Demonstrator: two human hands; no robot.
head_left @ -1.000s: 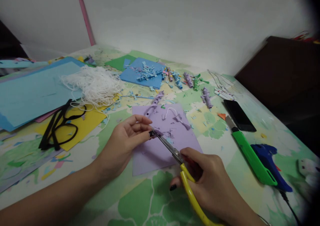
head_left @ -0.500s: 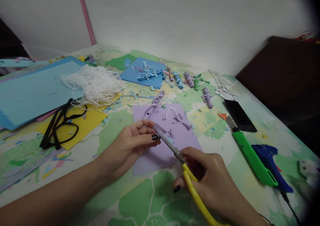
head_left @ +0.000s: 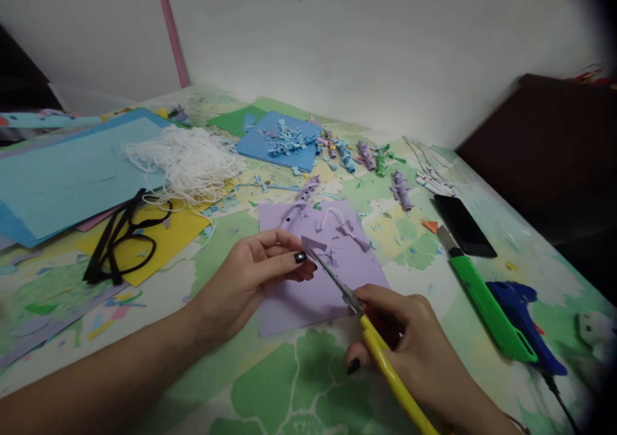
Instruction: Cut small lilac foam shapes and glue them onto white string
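My left hand (head_left: 270,268) pinches a small purple foam piece (head_left: 314,245) between thumb and fingers. In my right hand (head_left: 409,332) is a pair of yellow-handled scissors (head_left: 380,358), its blade tips at the piece and looking nearly closed. Below both hands lies a purple foam sheet (head_left: 289,313). Purple scraps, a bow-like purple piece with a white string (head_left: 354,232), and a dotted purple strip (head_left: 306,191) rest on or over that sheet.
On the left are black glasses (head_left: 128,245), white string (head_left: 187,162) and blue sheets (head_left: 72,171). Rolled foam pieces (head_left: 401,191) stand toward the back. To the right lie a phone (head_left: 465,225), a green box cutter (head_left: 491,310) with its blade out, and a blue glue gun (head_left: 515,293).
The scissors' blades have come closer together, and my right hand has shifted slightly right. The small purple piece has turned a little in my left hand. The view has moved slightly.
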